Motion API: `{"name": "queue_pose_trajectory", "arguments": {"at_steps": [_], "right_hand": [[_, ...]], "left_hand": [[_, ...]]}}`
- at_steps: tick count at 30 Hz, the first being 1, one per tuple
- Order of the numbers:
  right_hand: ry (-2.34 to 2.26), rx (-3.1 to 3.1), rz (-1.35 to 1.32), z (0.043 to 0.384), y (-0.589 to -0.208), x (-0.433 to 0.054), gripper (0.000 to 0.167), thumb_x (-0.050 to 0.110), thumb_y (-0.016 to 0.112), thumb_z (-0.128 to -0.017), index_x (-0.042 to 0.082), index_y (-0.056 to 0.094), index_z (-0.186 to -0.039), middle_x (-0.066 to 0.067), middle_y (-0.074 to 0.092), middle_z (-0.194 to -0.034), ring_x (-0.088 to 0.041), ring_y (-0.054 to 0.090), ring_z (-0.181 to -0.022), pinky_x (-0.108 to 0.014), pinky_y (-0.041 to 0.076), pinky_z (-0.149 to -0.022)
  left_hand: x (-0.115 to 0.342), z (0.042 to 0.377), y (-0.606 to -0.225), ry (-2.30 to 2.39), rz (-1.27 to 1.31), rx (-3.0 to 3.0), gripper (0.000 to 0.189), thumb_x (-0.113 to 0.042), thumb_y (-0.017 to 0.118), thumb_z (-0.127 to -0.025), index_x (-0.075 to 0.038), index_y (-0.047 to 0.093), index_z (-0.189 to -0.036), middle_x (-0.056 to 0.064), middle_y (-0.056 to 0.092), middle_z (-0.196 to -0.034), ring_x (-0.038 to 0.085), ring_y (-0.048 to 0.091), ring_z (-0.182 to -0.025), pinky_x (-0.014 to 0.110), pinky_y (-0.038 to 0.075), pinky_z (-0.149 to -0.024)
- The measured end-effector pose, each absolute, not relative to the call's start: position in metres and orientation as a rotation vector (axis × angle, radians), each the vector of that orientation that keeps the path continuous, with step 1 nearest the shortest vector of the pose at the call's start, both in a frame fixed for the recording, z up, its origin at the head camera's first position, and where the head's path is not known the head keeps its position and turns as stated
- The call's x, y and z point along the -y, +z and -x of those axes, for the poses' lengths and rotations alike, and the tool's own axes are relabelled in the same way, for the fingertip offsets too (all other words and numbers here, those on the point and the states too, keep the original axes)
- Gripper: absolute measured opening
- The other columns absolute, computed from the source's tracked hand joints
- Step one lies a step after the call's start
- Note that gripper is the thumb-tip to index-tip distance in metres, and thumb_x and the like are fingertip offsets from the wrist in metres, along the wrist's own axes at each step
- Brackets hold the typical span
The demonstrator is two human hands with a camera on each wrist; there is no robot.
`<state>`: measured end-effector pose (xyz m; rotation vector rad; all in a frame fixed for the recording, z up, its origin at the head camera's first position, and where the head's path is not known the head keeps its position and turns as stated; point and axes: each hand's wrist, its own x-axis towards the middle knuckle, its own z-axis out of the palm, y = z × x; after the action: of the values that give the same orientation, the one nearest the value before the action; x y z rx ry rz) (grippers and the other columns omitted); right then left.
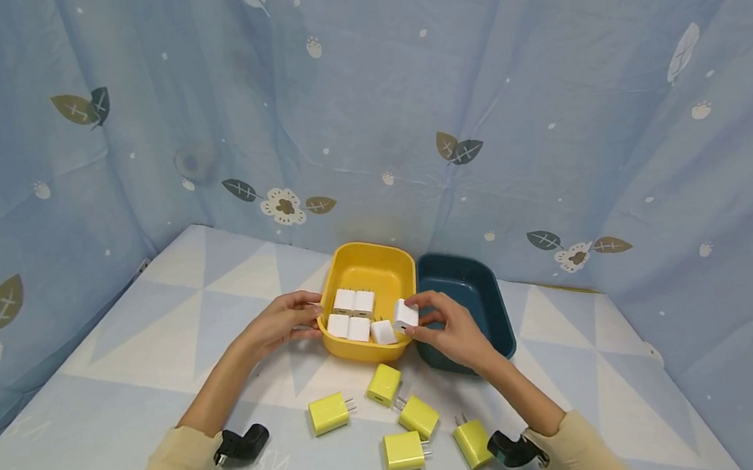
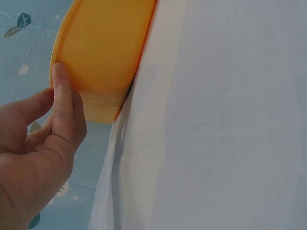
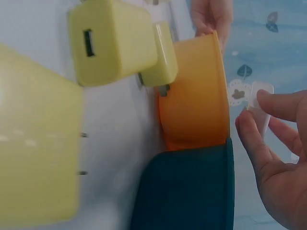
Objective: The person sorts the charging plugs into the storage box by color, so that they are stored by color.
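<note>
In the head view, my right hand [image 1: 452, 329] pinches a white plug-in charger [image 1: 406, 315] between thumb and fingers, above the right side of the yellow bin [image 1: 389, 264]. The right wrist view also shows this white charger [image 3: 260, 108] held above the bin rims. Several white chargers [image 1: 359, 329] sit inside the yellow bin, grouped toward its near end. At the bin's left side, my left hand [image 1: 283, 319] holds the rim with its fingertips; the left wrist view shows a finger against the outer wall [image 2: 103, 52].
A dark teal bin [image 1: 496, 314] stands against the yellow bin's right side. Several yellow chargers [image 1: 404, 452] lie scattered on the patterned cloth [image 1: 241, 374] in front of the bins. A blue curtain [image 1: 365, 101] hangs behind.
</note>
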<state>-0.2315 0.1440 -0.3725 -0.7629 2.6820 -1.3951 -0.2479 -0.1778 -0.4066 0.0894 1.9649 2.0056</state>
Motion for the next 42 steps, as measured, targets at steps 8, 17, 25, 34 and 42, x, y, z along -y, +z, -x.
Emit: {"name": "queue_pose_trajectory", "arguments": {"at_steps": [8, 17, 25, 34, 42], "right_hand": [[-1.327, -2.733, 0.743, 0.253, -0.368, -0.13, 0.033, 0.012, 0.075, -0.09, 0.014, 0.06, -0.119, -0.007, 0.057, -0.123, -0.021, 0.066, -0.095, -0.033, 0.06, -0.08], [-1.166, -2.798, 0.702, 0.271, -0.366, -0.112, 0.027, 0.01, 0.075, -0.09, 0.01, 0.059, -0.112, -0.007, 0.056, -0.115, -0.024, 0.065, -0.098, -0.032, 0.06, -0.079], [-0.882, -2.924, 0.748, 0.279, -0.364, -0.095, 0.025, 0.007, 0.073, -0.09, 0.006, 0.059, -0.11, -0.011, 0.058, -0.109, -0.023, 0.06, -0.089, -0.031, 0.057, -0.074], [-0.513, -2.987, 0.563, 0.285, -0.364, -0.072, 0.026, 0.0, 0.069, -0.087, 0.009, 0.056, -0.108, -0.009, 0.05, -0.098, -0.025, 0.05, -0.081, -0.03, 0.048, -0.063], [-0.361, -2.941, 0.461, 0.287, -0.367, -0.059, 0.028, 0.004, 0.072, -0.089, 0.007, 0.056, -0.112, -0.011, 0.049, -0.103, -0.025, 0.052, -0.083, -0.029, 0.052, -0.066]], "left_hand": [[0.178, 0.248, -0.407, 2.011, -0.1, -1.956, 0.043, -0.006, 0.053, -0.102, 0.009, 0.041, -0.14, 0.025, 0.054, -0.123, 0.019, 0.061, -0.09, 0.033, 0.06, -0.083], [0.176, 0.247, -0.407, 2.017, -0.1, -1.947, 0.043, -0.005, 0.053, -0.102, 0.009, 0.041, -0.14, 0.022, 0.055, -0.119, 0.019, 0.061, -0.09, 0.032, 0.06, -0.083], [0.176, 0.248, -0.407, 2.012, -0.098, -1.957, 0.043, -0.005, 0.053, -0.101, 0.01, 0.041, -0.14, 0.023, 0.055, -0.12, 0.02, 0.061, -0.09, 0.033, 0.059, -0.084], [0.178, 0.248, -0.407, 2.011, -0.106, -1.957, 0.043, -0.005, 0.052, -0.102, 0.01, 0.041, -0.14, 0.023, 0.055, -0.12, 0.019, 0.061, -0.09, 0.033, 0.059, -0.084], [0.177, 0.248, -0.407, 2.015, -0.113, -1.951, 0.042, -0.005, 0.052, -0.102, 0.01, 0.041, -0.14, 0.02, 0.057, -0.116, 0.019, 0.06, -0.09, 0.032, 0.06, -0.084]]}}
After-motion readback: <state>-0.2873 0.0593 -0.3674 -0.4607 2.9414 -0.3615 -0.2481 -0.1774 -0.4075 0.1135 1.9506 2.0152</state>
